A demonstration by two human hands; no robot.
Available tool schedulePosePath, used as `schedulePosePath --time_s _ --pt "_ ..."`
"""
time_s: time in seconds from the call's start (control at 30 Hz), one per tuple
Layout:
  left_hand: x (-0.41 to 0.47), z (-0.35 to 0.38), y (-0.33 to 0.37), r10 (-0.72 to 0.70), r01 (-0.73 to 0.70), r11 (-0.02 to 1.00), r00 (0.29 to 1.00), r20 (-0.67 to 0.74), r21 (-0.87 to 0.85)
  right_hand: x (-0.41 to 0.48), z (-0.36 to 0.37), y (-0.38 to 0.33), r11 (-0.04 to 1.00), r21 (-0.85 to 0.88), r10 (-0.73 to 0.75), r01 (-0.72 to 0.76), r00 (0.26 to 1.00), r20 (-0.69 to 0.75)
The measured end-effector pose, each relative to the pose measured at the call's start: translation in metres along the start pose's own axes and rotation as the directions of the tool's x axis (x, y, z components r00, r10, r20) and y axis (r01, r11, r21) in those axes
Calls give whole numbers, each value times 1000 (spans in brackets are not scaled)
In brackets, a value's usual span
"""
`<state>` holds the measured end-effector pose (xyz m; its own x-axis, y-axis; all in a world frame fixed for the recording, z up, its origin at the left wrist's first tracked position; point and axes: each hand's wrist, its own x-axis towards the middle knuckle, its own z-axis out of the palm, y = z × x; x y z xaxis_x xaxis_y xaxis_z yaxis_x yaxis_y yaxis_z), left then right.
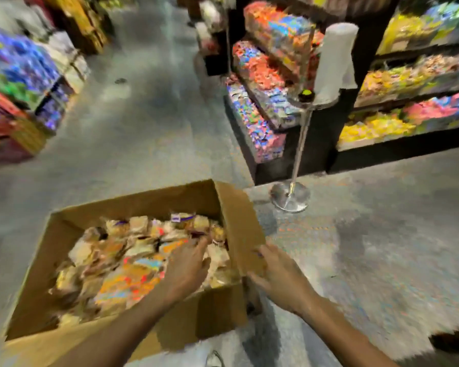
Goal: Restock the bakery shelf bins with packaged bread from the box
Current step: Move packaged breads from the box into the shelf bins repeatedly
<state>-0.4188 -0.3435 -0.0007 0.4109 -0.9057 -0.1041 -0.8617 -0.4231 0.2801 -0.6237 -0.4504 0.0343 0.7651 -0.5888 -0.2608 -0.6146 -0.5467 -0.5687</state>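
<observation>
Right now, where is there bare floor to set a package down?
Bare grey floor lies right of the brown cardboard box, up to the chrome stand base and black shelving. The aisle beyond the box is open. Inside, packaged bread is crowded.

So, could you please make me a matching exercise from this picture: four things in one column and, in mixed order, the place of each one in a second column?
Things:
1. left hand
2. right hand
3. cardboard box
4. metal stand

Places:
a. at the box's right flap
b. on the floor, open at the top
c. inside the box, over the bread packs
d. upright on the floor, beside the dark shelves

Pairs: 1-c; 2-a; 3-b; 4-d.
</observation>
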Motion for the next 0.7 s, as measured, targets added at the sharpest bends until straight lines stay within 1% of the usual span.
schedulePosePath --time_s 0.07,0.1,0.2,0.3,0.37,0.43,0.53,0.57,0.63,0.7 --pt "-2 20 -48 -134 138 990 985 110 -30 41 30 -22 1000 18 22 -23 997 68" --pt "-3 29 -68 -188 196 980 966 175 -26 59 44 -32 999 19 31 -33 995 97" --pt "-2 50 -115 -317 344 938 899 303 -40 104 80 -53 998 -19 62 -60 978 201" --pt "0 75 -153 -385 465 881 807 448 -81 139 112 -57 995 -57 101 -88 943 318" --pt "1 91 -173 -402 529 843 739 540 -96 157 130 -49 988 -112 139 -102 905 401" --pt "5 105 -186 -416 584 805 683 601 -106 176 145 -39 977 -178 185 -114 866 465" --pt "17 129 -194 -394 606 788 627 672 -104 209 166 -20 954 -276 252 -115 806 536" --pt "23 138 -194 -386 593 800 623 681 -89 221 175 -13 945 -303 278 -121 782 557" --pt "33 163 -193 -385 550 834 632 672 -40 242 196 -1 939 -303 322 -163 729 605" --pt "44 191 -190 -351 477 879 632 691 11 259 221 12 930 -284 364 -235 703 611"
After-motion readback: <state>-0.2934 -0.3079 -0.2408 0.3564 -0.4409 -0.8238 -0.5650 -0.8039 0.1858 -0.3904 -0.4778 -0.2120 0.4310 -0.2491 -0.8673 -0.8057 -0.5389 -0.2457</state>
